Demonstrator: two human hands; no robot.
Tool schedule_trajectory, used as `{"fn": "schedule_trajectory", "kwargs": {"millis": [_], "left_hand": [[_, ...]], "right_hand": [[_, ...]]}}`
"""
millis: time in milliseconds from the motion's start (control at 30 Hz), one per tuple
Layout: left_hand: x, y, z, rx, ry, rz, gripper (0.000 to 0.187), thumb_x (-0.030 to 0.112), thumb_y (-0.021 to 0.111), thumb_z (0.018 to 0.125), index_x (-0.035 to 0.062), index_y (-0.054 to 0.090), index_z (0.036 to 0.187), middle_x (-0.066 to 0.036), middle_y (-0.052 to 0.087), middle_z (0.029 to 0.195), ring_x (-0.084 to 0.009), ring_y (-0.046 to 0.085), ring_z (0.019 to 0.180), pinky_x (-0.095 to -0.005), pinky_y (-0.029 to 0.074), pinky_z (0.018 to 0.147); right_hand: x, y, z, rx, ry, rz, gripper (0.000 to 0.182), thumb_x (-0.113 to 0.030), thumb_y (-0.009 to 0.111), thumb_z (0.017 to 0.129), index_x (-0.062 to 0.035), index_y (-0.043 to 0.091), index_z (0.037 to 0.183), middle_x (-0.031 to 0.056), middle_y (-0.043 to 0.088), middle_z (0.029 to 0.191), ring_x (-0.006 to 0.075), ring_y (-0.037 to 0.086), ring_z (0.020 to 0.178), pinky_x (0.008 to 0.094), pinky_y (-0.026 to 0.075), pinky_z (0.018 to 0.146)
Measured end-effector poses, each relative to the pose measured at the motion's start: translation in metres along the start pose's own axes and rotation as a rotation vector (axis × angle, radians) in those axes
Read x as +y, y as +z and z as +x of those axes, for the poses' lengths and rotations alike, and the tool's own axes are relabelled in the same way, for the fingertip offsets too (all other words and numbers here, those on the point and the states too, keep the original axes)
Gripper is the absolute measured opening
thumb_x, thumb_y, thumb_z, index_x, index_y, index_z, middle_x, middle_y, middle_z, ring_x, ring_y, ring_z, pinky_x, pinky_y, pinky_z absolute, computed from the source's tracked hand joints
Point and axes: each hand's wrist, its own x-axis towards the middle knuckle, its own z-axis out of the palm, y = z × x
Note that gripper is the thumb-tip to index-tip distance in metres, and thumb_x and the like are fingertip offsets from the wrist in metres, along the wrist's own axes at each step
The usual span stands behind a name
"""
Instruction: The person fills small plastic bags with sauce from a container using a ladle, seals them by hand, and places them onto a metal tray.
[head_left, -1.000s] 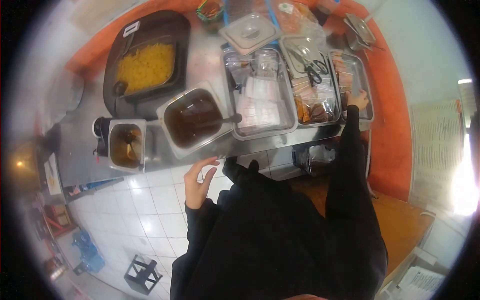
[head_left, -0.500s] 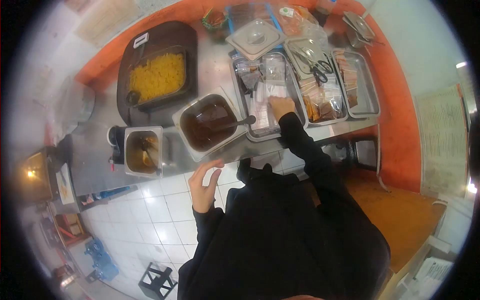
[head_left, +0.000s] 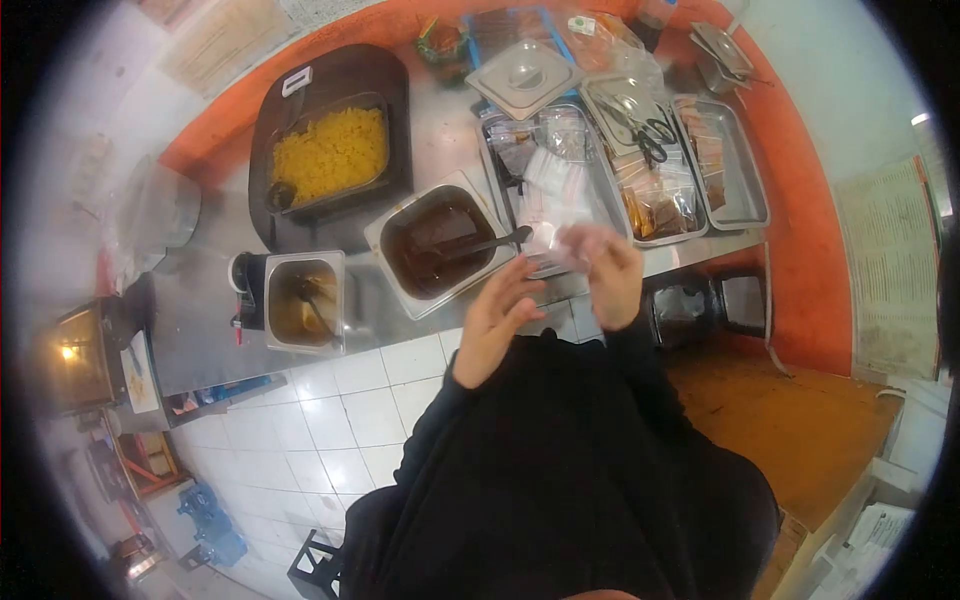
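Note:
My right hand (head_left: 612, 272) is in front of the steel tray's near edge, its fingers blurred and pinched on a small clear plastic bag (head_left: 543, 238). My left hand (head_left: 492, 325) is close by on the left, fingers apart and holding nothing. Behind the right hand, a steel tray (head_left: 612, 205) holds a pile of clear plastic bags (head_left: 553, 180) and some dark packets. Just beyond my left hand stands a steel pan of dark brown sauce (head_left: 432, 240), with a black ladle (head_left: 490, 243) resting across it.
A black container of yellow food (head_left: 330, 155) stands at the back left. Nearer is a small steel pan (head_left: 305, 305) with a utensil inside. Scissors (head_left: 650, 137) lie on a lid above filled packets (head_left: 658, 200). Another tray (head_left: 735, 170) stands at the right.
My right hand has come out of the tray towards me, bringing a small plastic bag. My left hand has moved right and up towards it.

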Motion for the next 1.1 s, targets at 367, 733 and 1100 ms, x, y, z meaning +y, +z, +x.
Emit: {"fn": "schedule_trajectory", "kwargs": {"millis": [367, 733, 1100], "left_hand": [[-0.003, -0.027, -0.017, 0.045, 0.139, -0.077, 0.006, 0.001, 0.062, 0.076, 0.0009, 0.058, 0.08, -0.005, 0.06, 0.078, -0.0109, 0.056, 0.07, -0.0217, 0.042, 0.063], [0.03, -0.031, -0.041, 0.228, 0.199, 0.577, 0.008, 0.002, 0.066, 0.069, 0.0018, 0.062, 0.076, -0.004, 0.062, 0.074, -0.0092, 0.056, 0.063, -0.0214, 0.043, 0.05], [0.024, -0.033, -0.041, 0.024, 0.43, 1.123, 0.013, 0.003, 0.052, 0.078, 0.0016, 0.045, 0.067, -0.017, 0.047, 0.061, -0.0337, 0.048, 0.053, -0.0374, 0.037, 0.048]], "right_hand": [[0.014, 0.062, -0.025, 0.126, 0.068, 0.311, 0.02, 0.0, 0.06, 0.073, -0.0031, 0.052, 0.09, 0.0122, 0.058, 0.092, 0.021, 0.057, 0.086, 0.0326, 0.044, 0.08], [-0.001, 0.052, -0.034, -0.473, -0.132, -0.559, 0.02, -0.011, 0.068, 0.07, 0.0008, 0.059, 0.083, 0.0085, 0.06, 0.075, 0.0144, 0.058, 0.063, 0.024, 0.046, 0.057], [-0.002, 0.066, -0.032, -0.463, -0.629, -1.005, 0.01, -0.009, 0.058, 0.066, -0.0051, 0.049, 0.067, 0.0087, 0.043, 0.062, 0.0261, 0.048, 0.055, 0.0342, 0.038, 0.046]]}}
